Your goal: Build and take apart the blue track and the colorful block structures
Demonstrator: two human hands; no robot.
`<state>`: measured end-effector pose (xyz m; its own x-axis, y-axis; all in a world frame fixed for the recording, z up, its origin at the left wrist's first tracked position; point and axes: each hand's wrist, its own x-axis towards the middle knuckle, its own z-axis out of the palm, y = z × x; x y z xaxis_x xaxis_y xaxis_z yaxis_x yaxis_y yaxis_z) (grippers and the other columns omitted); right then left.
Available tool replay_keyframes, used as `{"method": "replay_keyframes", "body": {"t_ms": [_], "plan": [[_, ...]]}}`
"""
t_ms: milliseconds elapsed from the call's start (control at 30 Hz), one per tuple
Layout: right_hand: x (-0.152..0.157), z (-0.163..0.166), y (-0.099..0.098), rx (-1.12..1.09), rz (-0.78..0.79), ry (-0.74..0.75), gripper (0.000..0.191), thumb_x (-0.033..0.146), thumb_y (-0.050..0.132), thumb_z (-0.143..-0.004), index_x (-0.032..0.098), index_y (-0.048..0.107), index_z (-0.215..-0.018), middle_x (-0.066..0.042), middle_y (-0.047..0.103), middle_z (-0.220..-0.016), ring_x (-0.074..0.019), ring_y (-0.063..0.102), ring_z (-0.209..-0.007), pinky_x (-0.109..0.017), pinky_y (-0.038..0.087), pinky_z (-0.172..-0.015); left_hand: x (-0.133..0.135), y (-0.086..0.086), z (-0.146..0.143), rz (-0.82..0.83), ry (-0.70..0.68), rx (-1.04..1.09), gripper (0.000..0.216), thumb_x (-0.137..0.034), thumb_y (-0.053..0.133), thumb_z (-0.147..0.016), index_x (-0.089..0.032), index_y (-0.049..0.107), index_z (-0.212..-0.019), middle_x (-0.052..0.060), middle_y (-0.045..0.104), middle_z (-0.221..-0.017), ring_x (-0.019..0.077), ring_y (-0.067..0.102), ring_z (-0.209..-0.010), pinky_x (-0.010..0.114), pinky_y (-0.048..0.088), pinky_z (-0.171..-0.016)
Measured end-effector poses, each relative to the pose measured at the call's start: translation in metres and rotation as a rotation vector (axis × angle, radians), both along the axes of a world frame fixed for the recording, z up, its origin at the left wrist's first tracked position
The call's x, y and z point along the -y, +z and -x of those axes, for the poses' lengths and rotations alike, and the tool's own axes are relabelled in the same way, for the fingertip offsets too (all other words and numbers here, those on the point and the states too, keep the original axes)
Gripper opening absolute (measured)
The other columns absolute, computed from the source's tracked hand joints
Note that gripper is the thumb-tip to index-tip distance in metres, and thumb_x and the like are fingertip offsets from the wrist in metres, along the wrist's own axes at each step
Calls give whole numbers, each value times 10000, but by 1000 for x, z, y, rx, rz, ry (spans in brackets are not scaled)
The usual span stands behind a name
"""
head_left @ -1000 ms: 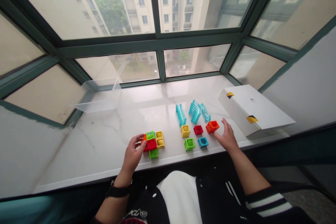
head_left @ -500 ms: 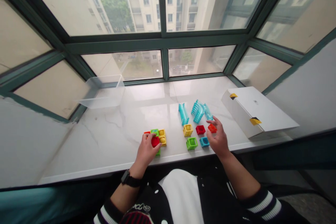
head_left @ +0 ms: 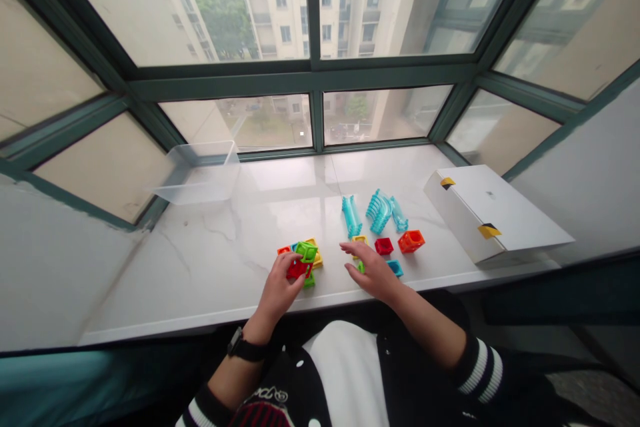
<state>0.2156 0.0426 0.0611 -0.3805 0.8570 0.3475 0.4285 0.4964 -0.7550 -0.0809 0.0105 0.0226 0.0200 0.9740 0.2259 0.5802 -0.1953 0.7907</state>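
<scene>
On the white marble sill (head_left: 225, 247) sits a cluster of joined coloured cube blocks (head_left: 303, 260), red, green, yellow and orange. My left hand (head_left: 279, 288) grips this cluster from its near side and tilts it up. My right hand (head_left: 373, 269) hovers with fingers spread over the loose blocks, covering a green cube and part of a yellow cube (head_left: 359, 239). A red cube (head_left: 384, 246), an orange cube (head_left: 411, 241) and a blue cube (head_left: 396, 268) lie just right of that hand. Three turquoise ribbed track pieces (head_left: 376, 211) lie behind them.
A clear plastic bin (head_left: 199, 173) stands at the back left by the window. A white cardboard box (head_left: 493, 212) with yellow-black tape lies at the right end of the sill. Window frames enclose the sill on three sides.
My right hand left the orange cube and moved left over the green and yellow cubes. My left hand has lifted and tilted the joined cluster.
</scene>
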Motion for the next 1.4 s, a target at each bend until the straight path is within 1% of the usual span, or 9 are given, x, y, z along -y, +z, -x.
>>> {"method": "replay_keyframes", "body": {"t_ms": [233, 333, 433, 533, 667, 733, 867, 1000, 1400], "plan": [[-14, 39, 6, 179, 73, 182, 636, 265, 692, -945, 278, 482, -1546, -131, 562, -1525, -307, 561, -1399, -529, 478, -1182, 9, 10, 2, -92, -140, -8, 368, -147, 617, -925, -298, 691, -1252, 89, 642, -1343, 267, 633, -1278, 487, 534, -1113], [-15, 45, 6, 163, 86, 244, 602, 257, 661, -976, 282, 480, -1550, -128, 602, -1483, -292, 595, -1364, -503, 499, -1154, 15, 18, 2, -123, -226, -5, 383, -149, 625, -937, -316, 705, -1272, 91, 649, -1363, 265, 642, -1281, 468, 548, -1106], [-14, 44, 5, 130, 89, 268, 537, 242, 694, -957, 282, 556, -1474, -105, 675, -1351, -264, 672, -1224, -448, 555, -1065, 18, 23, 1, -125, -249, 26, 439, -148, 648, -920, -309, 664, -1327, 89, 680, -1332, 264, 654, -1262, 465, 555, -1096], [-13, 37, 8, 104, 68, 209, 461, 260, 778, -892, 263, 639, -1331, -89, 703, -1220, -252, 701, -1088, -421, 587, -981, 16, 22, 0, -96, -177, 45, 435, -178, 669, -907, -294, 639, -1326, 77, 703, -1276, 255, 675, -1203, 460, 566, -1065], [-13, 16, 14, 34, 13, 47, 397, 325, 784, -887, 259, 646, -1254, -88, 698, -1168, -276, 689, -1091, -452, 595, -967, 7, 11, 3, -29, 36, 43, 435, -223, 678, -886, -271, 630, -1316, 78, 694, -1281, 237, 705, -1091, 427, 603, -971], [-14, 1, 15, -40, 8, -50, 392, 364, 777, -897, 255, 638, -1246, -93, 694, -1175, -275, 699, -1063, -462, 605, -959, 2, 6, 7, -23, 86, 18, 436, -237, 673, -879, -263, 634, -1312, 79, 700, -1283, 245, 706, -1100, 433, 602, -974], [-15, -32, 9, -185, 85, -224, 422, 433, 777, -899, 250, 619, -1245, -94, 705, -1190, -266, 725, -1049, -469, 619, -974, -6, -1, 13, -27, 103, -25, 419, -243, 649, -883, -264, 642, -1302, 74, 711, -1290, 270, 685, -1183, 463, 578, -1026], [-11, -58, -4, -257, 175, -308, 500, 479, 790, -887, 252, 597, -1288, -95, 726, -1191, -271, 731, -1090, -471, 615, -1006, -13, -3, 12, -55, 96, -104, 392, -230, 629, -879, -263, 658, -1269, 73, 724, -1276, 292, 671, -1194, 514, 537, -1077], [-1, -71, -29, -326, 275, -317, 583, 540, 826, -835, 221, 601, -1268, -116, 762, -1170, -286, 754, -1043, -498, 625, -980, -24, -17, 8, -2, 51, -256, 415, -285, 673, -888, -241, 666, -1301, 108, 731, -1264, 334, 669, -1142, 549, 534, -1042]]}}
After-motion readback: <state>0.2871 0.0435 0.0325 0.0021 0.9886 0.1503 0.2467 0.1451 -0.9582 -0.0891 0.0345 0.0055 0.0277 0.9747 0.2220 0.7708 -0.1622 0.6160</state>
